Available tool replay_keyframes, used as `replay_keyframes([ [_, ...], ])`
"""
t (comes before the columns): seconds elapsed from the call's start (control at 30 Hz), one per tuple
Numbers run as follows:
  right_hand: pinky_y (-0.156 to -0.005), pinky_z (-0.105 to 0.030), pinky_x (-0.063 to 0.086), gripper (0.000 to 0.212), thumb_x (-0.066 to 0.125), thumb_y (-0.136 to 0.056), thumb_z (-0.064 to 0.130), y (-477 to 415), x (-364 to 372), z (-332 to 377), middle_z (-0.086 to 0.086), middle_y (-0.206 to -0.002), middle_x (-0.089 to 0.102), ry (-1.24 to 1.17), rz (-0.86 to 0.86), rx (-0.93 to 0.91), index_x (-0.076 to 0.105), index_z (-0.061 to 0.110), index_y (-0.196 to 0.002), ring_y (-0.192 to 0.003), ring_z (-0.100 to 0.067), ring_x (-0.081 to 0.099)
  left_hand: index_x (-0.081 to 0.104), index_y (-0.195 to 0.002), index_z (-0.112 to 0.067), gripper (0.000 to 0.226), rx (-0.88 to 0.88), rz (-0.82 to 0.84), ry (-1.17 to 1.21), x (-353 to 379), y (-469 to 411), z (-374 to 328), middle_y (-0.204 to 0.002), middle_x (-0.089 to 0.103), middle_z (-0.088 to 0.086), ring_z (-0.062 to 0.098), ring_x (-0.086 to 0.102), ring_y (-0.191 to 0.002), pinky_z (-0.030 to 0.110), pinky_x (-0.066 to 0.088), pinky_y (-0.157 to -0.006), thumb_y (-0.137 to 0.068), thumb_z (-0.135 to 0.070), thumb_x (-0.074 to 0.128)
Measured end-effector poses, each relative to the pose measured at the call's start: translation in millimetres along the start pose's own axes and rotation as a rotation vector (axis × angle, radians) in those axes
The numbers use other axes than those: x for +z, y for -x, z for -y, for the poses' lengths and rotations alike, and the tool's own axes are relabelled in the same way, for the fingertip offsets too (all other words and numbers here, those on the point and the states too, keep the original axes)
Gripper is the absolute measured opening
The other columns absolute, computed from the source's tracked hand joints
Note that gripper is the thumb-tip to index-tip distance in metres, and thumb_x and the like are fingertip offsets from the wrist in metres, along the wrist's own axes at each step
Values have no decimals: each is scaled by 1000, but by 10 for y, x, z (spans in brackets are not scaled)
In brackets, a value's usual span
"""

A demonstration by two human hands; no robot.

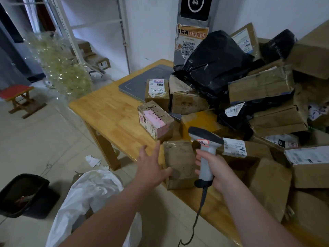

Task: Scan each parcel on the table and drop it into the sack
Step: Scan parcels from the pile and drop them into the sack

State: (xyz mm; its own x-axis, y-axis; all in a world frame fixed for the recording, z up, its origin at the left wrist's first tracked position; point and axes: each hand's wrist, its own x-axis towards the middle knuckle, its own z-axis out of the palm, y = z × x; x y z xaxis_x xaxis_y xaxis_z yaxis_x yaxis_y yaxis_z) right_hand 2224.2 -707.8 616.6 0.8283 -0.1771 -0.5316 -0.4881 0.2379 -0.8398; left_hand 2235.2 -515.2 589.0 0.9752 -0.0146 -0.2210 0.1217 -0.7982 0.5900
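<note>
Parcel (179,163): left hand (153,168) spread, thumb at its edge; right hand (214,169) gripped scanner (204,145); no label showed, so probably needed turning before scanning.

- Sack (92,196): lower part cut off by the bottom edge, right side hidden behind the left forearm (110,216).
- Scanner (206,152): handle largely covered by the right hand (215,168); its cable (197,216) runs off the bottom edge.
- Brown parcel (179,163): lower left corner hidden behind the left hand (151,168).
- Parcel pile (263,90): runs past the right edge.
- Grey pad (135,84): right part hidden behind boxes.
- Label (234,147): print too small to read.
- Kiosk (194,15): top cut off.
- Bin (35,178): contents unclear.
</note>
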Motion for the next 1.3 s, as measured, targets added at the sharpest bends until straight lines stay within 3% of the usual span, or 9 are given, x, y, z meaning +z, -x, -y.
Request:
replay_keyframes([
  [0.1,-86,-41,54,43,71,-86,23,-25,-3,-15,-9,-112,62,52,0,41,55,10,-123,-102,-23,62,19,-152,-30,83,37,75,-47,50,22,-99,-153,13,8,34,23,-138,44,32,-110,-84,-54,60],
  [0.23,-64,-32,52,41,71,-85,26,15,-46,0,-9,-98,63,123,6,108,58,6,-118,-80,-22,63,24,-147,-34,94,-37,218,176,118,62,-63,-137,38,4,28,44,-126,40,44,-103,-71,-69,65],
  [0.4,-78,-34,49,43,70,-85,26,62,-102,10,-2,-109,71,76,85,66,54,16,-124,-106,-19,62,14,-148,-40,85,-1,149,497,108,78,-17,-131,40,-10,22,48,-123,47,48,-99,-84,-37,70],
  [0.53,-76,-32,49,34,67,-85,27,144,-22,136,0,-107,74,29,218,15,56,23,-117,-111,-16,62,29,-139,-46,112,-93,142,563,53,66,-168,-138,40,-1,25,46,-124,48,51,-96,-42,-80,74],
  [0.67,-77,-32,49,31,68,-80,34,187,30,228,0,-107,74,53,296,-6,58,20,-106,-111,-16,63,34,-134,-46,111,-152,90,570,47,-32,-241,-132,39,1,26,46,-120,44,52,-93,-36,-73,77],
  [0.8,-74,-32,48,30,67,-87,26,203,41,271,-2,-105,75,-33,195,-63,60,17,-115,-100,-19,67,34,-140,-40,93,-220,124,668,-93,9,-310,-135,43,5,30,50,-115,37,55,-77,-57,-61,72],
  [1.0,-65,-30,49,30,72,-83,19,218,-25,340,-13,-110,70,-220,35,-70,62,13,-110,-90,-23,63,51,-125,-21,35,-282,325,1240,-327,52,-322,-131,49,12,34,50,-118,50,55,-85,-94,-37,47],
  [1.2,-67,-28,50,27,70,-80,25,310,43,456,-8,-102,75,-206,172,-135,67,13,-104,-86,-17,65,60,-121,-39,45,-168,320,1168,-370,11,-384,-130,55,11,31,56,-116,46,57,-82,-89,-8,57],
  [1.3,-72,-31,51,55,78,-60,36,330,82,477,-5,-104,75,-118,180,-165,67,14,-109,-95,-18,68,43,-138,-35,76,-123,346,1065,-323,1,-438,-132,54,8,27,57,-116,45,55,-89,-71,-31,79],
])
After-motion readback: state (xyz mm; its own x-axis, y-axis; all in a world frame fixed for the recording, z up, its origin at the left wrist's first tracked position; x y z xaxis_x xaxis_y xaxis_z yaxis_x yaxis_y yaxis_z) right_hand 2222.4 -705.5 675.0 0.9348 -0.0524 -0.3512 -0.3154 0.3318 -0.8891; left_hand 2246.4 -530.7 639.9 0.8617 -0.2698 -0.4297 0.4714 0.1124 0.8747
